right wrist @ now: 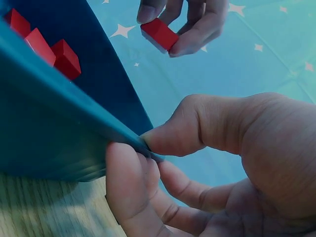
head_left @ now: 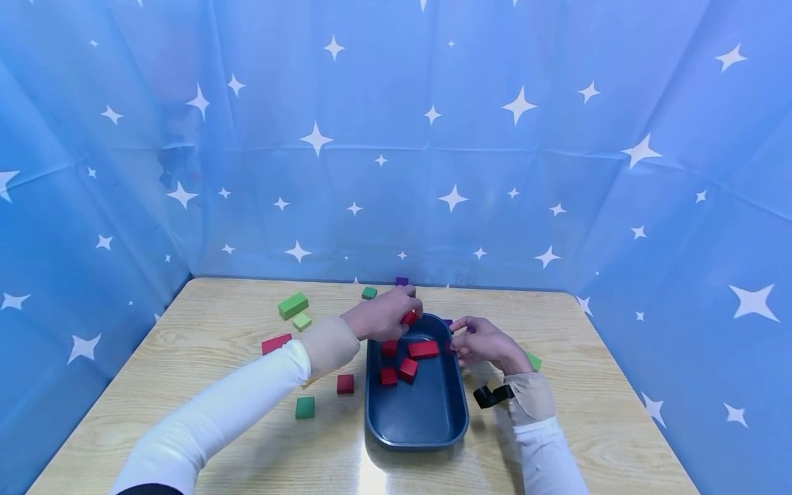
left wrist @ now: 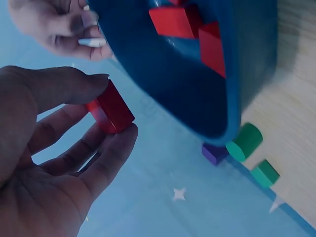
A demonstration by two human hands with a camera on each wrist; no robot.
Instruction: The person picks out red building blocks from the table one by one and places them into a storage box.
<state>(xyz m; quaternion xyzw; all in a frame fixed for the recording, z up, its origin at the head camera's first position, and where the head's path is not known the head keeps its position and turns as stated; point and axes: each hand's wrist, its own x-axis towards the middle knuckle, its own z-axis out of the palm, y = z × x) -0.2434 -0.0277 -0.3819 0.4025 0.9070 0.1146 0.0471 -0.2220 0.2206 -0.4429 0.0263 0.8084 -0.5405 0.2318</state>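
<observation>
My left hand [head_left: 383, 315] is over the far end of a dark blue plastic bin [head_left: 416, 414]. Between thumb and fingertips it pinches a small red block [left wrist: 114, 109], seen closely in the left wrist view. Several red blocks lie inside the bin, among them a longer one [head_left: 423, 350] and a cube [head_left: 408, 370]. At the bin's far right corner, my right hand [head_left: 485, 342] grips the rim, thumb on one side and fingers on the other, as the right wrist view shows.
Left of the bin lie a red block [head_left: 345, 383], a green block [head_left: 305, 407], a longer red block [head_left: 276, 343] and light green blocks [head_left: 293, 306]. Beyond it sit a green block [head_left: 369, 293] and a purple one [head_left: 402, 281]. A starred blue curtain [head_left: 396, 206] borders the table.
</observation>
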